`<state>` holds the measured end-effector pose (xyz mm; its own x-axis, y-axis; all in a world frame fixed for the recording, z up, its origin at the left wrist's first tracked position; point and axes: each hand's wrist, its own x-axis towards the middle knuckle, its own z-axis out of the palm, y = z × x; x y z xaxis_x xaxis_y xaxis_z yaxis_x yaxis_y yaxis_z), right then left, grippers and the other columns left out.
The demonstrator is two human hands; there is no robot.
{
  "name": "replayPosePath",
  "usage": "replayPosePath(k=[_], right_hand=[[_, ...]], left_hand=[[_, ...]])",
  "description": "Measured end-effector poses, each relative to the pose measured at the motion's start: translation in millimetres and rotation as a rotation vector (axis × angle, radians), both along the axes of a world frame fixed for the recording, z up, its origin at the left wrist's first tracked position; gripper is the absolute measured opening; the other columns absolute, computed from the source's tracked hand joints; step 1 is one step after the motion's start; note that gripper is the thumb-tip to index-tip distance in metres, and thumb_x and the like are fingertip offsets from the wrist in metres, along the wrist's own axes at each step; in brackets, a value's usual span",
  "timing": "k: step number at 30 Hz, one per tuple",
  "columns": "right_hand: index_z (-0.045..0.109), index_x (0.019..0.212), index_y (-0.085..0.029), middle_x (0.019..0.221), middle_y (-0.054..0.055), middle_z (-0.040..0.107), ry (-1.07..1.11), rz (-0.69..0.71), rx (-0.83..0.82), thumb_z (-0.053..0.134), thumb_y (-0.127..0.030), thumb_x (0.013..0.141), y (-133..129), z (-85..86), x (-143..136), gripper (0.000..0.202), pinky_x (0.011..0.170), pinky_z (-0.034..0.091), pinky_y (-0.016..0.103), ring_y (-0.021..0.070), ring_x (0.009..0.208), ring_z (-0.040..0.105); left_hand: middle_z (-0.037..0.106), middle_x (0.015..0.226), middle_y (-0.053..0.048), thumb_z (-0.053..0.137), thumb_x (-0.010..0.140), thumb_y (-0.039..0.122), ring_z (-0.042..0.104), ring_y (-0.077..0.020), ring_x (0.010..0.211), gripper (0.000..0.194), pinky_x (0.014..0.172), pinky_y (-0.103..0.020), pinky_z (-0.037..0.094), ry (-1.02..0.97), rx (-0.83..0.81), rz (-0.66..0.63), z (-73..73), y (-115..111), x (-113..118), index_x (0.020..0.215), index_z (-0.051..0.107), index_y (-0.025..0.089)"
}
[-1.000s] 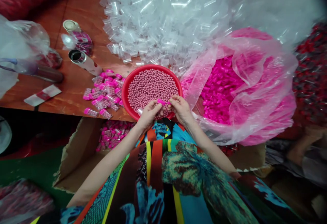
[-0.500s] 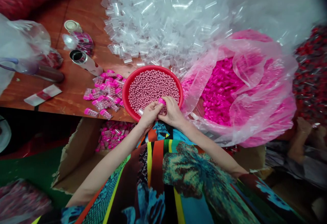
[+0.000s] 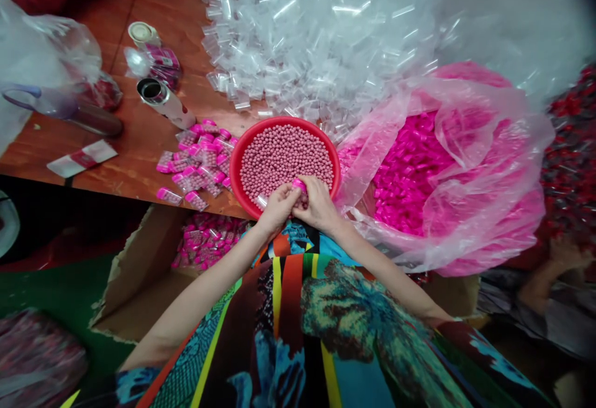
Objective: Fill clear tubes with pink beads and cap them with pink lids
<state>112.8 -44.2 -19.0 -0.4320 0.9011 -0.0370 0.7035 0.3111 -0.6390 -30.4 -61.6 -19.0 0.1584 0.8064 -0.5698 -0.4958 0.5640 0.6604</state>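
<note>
The left hand [image 3: 279, 204] and the right hand [image 3: 320, 203] meet, in the head view, above the near side of the red bowl [image 3: 236, 175], their fingers closed around one small pink-topped piece [image 3: 299, 185]. Only its bright top is seen clearly; the fingers hide the lower part, so I cannot tell if it is filled. Pink beads [image 3: 284, 153] lie in the bowl, and a clear piece [image 3: 261, 200] is just beside the left hand. To the left, on the tabletop [image 3: 139, 175], lie pink-capped containers [image 3: 200, 166]; to the right is an open plastic bag [image 3: 484, 209] with pink parts [image 3: 407, 172].

I judge that the piece is very light, rather stiff and smooth, so it may slip. It is better taken by its pink top or opposite sides, with gentle fingertips, because hard squeezing could bend or crack thin plastic.
</note>
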Motion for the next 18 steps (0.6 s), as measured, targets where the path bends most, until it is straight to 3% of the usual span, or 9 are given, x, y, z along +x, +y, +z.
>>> replayPosePath(k=[3, 6, 15, 18], right_hand=[[0.052, 0.142, -0.004, 0.138, 0.028, 0.059, -0.077, 0.0, 0.005, 0.07, -0.023, 0.085, 0, 3.9, -4, 0.063, 0.109, 0.041, 0.053, 0.0406, 0.13, 0.053], [0.055, 0.137, -0.004, 0.133, 0.028, 0.061, -0.087, 0.005, 0.005, 0.068, -0.023, 0.086, 2, 7.2, -6, 0.056, 0.108, 0.042, 0.053, 0.0397, 0.125, 0.053], [0.064, 0.125, -0.01, 0.116, 0.02, 0.064, -0.108, 0.031, 0.017, 0.076, -0.035, 0.08, 5, 2.4, -7, 0.054, 0.102, 0.046, 0.056, 0.0404, 0.114, 0.055], [0.06, 0.133, -0.012, 0.124, 0.019, 0.063, -0.065, -0.024, -0.024, 0.08, -0.033, 0.08, 0, -3.7, -8, 0.06, 0.106, 0.046, 0.053, 0.0395, 0.121, 0.055]], left_hand=[[0.064, 0.068, 0.0, 0.085, 0.085, 0.033, 0.054, -0.0129, 0.065, 0.025, 0.063, -0.025, 0.042, 0.127, 0.03, 0.02, -1.8, 0, 1, 0.087, 0.066, 0.017], [0.063, 0.068, 0.0, 0.084, 0.085, 0.028, 0.054, -0.0132, 0.065, 0.022, 0.064, -0.026, 0.042, 0.182, 0.036, 0.02, -1.3, 0, 1, 0.084, 0.065, 0.017], [0.061, 0.067, 0.0, 0.088, 0.082, 0.039, 0.053, -0.0115, 0.062, 0.032, 0.061, -0.024, 0.042, -0.023, -0.063, 0.036, -1.9, -1, -1, 0.083, 0.066, 0.016], [0.062, 0.067, -0.002, 0.088, 0.081, 0.039, 0.055, -0.0118, 0.061, 0.034, 0.059, -0.024, 0.043, -0.088, -0.132, 0.004, -3.1, 3, 0, 0.076, 0.064, 0.015]])
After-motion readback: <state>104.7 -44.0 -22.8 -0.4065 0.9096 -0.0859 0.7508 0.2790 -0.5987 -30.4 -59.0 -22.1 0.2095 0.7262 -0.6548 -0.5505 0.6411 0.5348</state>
